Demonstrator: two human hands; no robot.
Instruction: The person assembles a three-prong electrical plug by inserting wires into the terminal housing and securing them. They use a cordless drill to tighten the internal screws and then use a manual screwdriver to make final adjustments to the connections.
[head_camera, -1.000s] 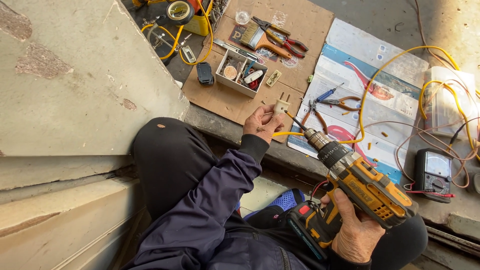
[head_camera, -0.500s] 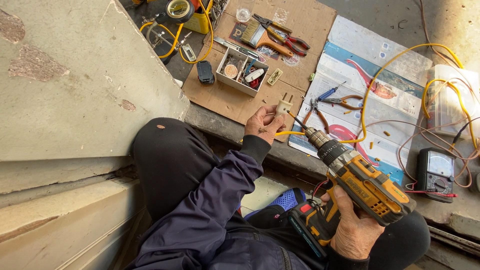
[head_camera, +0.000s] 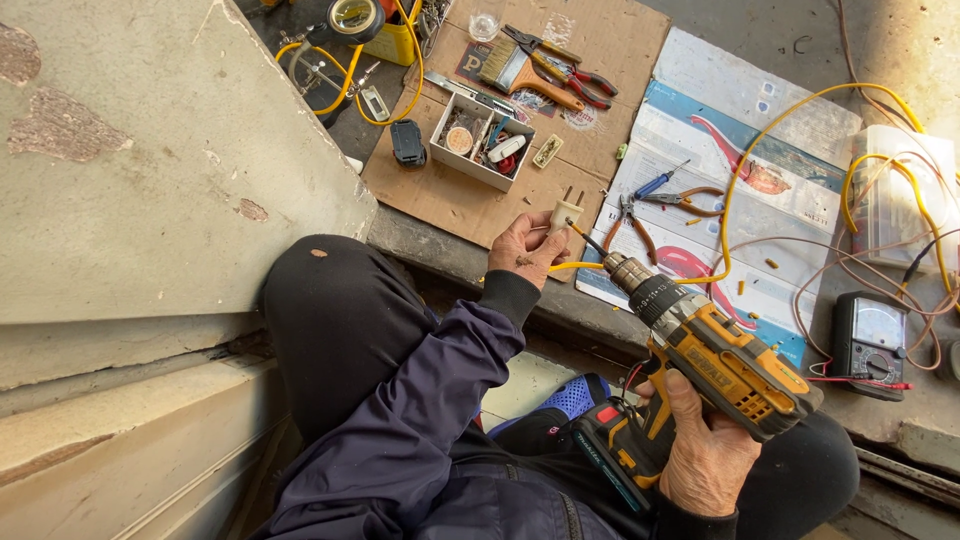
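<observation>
The right hand (head_camera: 705, 455) is closed round the grip of a yellow-and-black cordless drill (head_camera: 715, 365); its bit touches a cream two-pin plug (head_camera: 565, 213), pinched in the fingers of the left hand (head_camera: 525, 248) above the cardboard sheet (head_camera: 455, 195); beyond lie a small parts box (head_camera: 482, 142), pliers (head_camera: 560, 65) and a brush (head_camera: 515, 68).

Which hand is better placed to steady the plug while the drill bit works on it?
Likely the left hand: it already grips the plug, while the right hand holds the drill.

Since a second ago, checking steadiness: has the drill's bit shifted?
No. The drill keeps its bit at the cream plug, near the cardboard sheet's edge.
</observation>
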